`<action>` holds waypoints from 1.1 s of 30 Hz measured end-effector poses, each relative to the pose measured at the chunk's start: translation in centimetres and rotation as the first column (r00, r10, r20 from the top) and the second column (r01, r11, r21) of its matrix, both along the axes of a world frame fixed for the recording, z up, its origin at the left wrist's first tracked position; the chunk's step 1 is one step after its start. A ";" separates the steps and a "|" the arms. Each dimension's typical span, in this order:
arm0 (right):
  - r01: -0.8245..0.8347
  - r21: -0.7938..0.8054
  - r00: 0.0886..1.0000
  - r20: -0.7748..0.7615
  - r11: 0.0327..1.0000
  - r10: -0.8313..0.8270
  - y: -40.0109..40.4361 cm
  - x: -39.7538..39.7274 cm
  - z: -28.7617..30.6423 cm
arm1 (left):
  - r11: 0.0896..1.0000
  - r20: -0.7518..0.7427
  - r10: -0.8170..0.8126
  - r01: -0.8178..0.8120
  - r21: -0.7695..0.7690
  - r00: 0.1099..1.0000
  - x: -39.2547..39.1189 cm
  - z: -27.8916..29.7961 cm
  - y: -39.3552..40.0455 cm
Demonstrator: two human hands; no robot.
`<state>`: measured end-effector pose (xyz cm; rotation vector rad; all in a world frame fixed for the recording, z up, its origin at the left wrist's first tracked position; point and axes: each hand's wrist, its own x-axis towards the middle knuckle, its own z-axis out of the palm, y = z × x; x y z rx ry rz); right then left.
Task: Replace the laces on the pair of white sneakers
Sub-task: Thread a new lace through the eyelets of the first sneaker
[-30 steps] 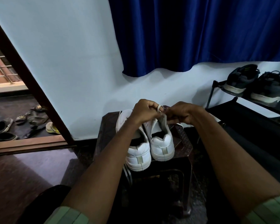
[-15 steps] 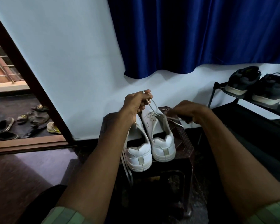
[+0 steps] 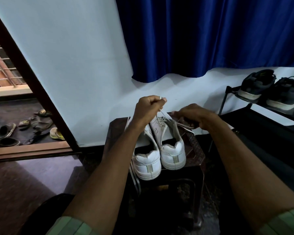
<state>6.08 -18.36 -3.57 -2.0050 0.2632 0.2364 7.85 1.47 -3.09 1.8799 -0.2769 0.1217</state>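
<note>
Two white sneakers stand heel-toward-me on a dark brown stool [image 3: 196, 155]: the left sneaker [image 3: 147, 164] and the right sneaker [image 3: 171, 150]. My left hand [image 3: 148, 107] is raised above the right sneaker's toe end and pinches a white lace [image 3: 161, 114] that runs down to its eyelets. My right hand [image 3: 193, 117] is lower, to the right of that shoe, with its fingers curled around the lace's other strand [image 3: 185, 127]. Flat white laces [image 3: 134, 177] hang over the stool's front left edge.
A black shoe rack [image 3: 261, 119] at the right carries two dark sneakers [image 3: 271, 89]. A blue curtain [image 3: 210, 36] hangs on the pale wall behind. At the left, an open doorway with a dark frame [image 3: 32, 82] shows several sandals [image 3: 24, 129] on the floor outside.
My left hand rose from the shoe's tongue, drawing the lace upward, and my right hand drew apart to the right. In the last half second both hands stayed nearly still.
</note>
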 end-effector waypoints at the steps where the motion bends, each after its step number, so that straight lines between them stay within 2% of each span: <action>1: -0.042 -0.062 0.998 -0.045 0.997 0.039 0.0 -0.1 0.1 | 0.994 0.065 0.030 -0.036 0.103 0.997 0.1 -0.5 -0.1; 3: -0.047 -0.041 0.997 -0.068 0.998 0.044 0.2 -0.3 0.3 | 0.949 0.196 0.077 -0.133 0.287 0.978 0.4 -1.2 0.0; 5: 0.049 0.158 0.999 0.002 0.986 -0.050 0.4 -0.2 0.4 | 0.912 0.293 0.071 -0.181 0.369 0.953 0.7 -1.6 0.4; 8: 0.201 0.484 0.963 0.061 0.852 -0.262 -0.3 0.2 0.7 | 0.911 0.276 -0.059 -0.062 0.407 0.959 0.8 -1.0 1.1; 9: 0.222 0.525 0.955 0.054 0.822 -0.293 -0.7 0.3 0.7 | 0.913 0.235 -0.129 0.023 0.407 0.963 0.7 -0.9 1.4; 10: 0.229 0.495 0.955 0.054 0.838 -0.293 -1.1 0.4 0.5 | 0.907 0.191 -0.199 0.107 0.408 0.961 0.6 -0.7 1.7; 11: 0.212 0.376 0.964 0.071 0.902 -0.256 -1.3 0.3 0.4 | 0.894 0.144 -0.263 0.185 0.409 0.954 0.6 -0.7 1.9; 13: 0.110 0.030 0.991 0.069 0.993 -0.112 -1.3 -0.3 0.3 | 0.881 0.091 -0.331 0.273 0.387 0.939 0.6 -0.9 2.1; 14: 0.028 -0.078 1.000 0.014 0.997 -0.027 -1.2 -0.6 0.4 | 0.881 0.093 -0.344 0.287 0.377 0.934 0.7 -1.0 2.1; 15: -0.055 -0.112 0.997 -0.066 0.992 0.048 -1.1 -0.9 0.6 | 0.883 0.107 -0.346 0.285 0.373 0.932 0.7 -1.0 2.1; 17: -0.174 -0.116 0.973 -0.172 0.978 0.152 -1.2 -1.2 1.0 | 0.889 0.139 -0.333 0.262 0.374 0.933 0.7 -0.9 1.9; 19: -0.215 -0.124 0.965 -0.179 0.969 0.191 -1.6 -0.9 0.9 | 0.900 0.165 -0.310 0.234 0.367 0.936 0.7 -0.9 1.8; 22: -0.120 -0.053 0.988 -0.108 0.991 0.114 -1.4 -0.8 0.6 | 0.910 0.194 -0.273 0.187 0.371 0.942 1.0 -1.1 1.8; 24: -0.021 0.097 0.999 -0.031 0.995 0.024 -1.1 -0.6 0.4 | 0.913 0.209 -0.265 0.175 0.370 0.941 1.3 -1.4 1.9; 26: 0.014 0.369 1.000 -0.015 0.929 -0.009 -0.9 -0.2 0.5 | 0.912 0.200 -0.274 0.188 0.364 0.941 1.3 -1.4 1.8; 27: 0.030 0.452 1.000 -0.021 0.892 -0.023 -0.8 0.0 0.6 | 0.911 0.192 -0.281 0.198 0.363 0.940 1.3 -1.4 1.7; 28: 0.054 0.463 0.999 -0.023 0.885 -0.048 -0.7 0.1 0.6 | 0.907 0.180 -0.291 0.211 0.365 0.940 1.2 -1.3 1.7; 29: 0.074 0.395 0.997 -0.008 0.916 -0.078 -0.5 0.0 0.6 | 0.900 0.164 -0.308 0.231 0.370 0.937 1.1 -1.3 1.6; 31: 0.095 0.134 0.994 0.039 0.986 -0.101 -0.3 -0.2 0.4 | 0.874 0.121 -0.356 0.284 0.393 0.927 1.0 -1.4 1.6; 33: 0.025 -0.106 1.000 0.002 0.994 -0.025 -0.3 -0.5 0.4 | 0.849 0.078 -0.374 0.307 0.431 0.924 1.0 -1.6 1.4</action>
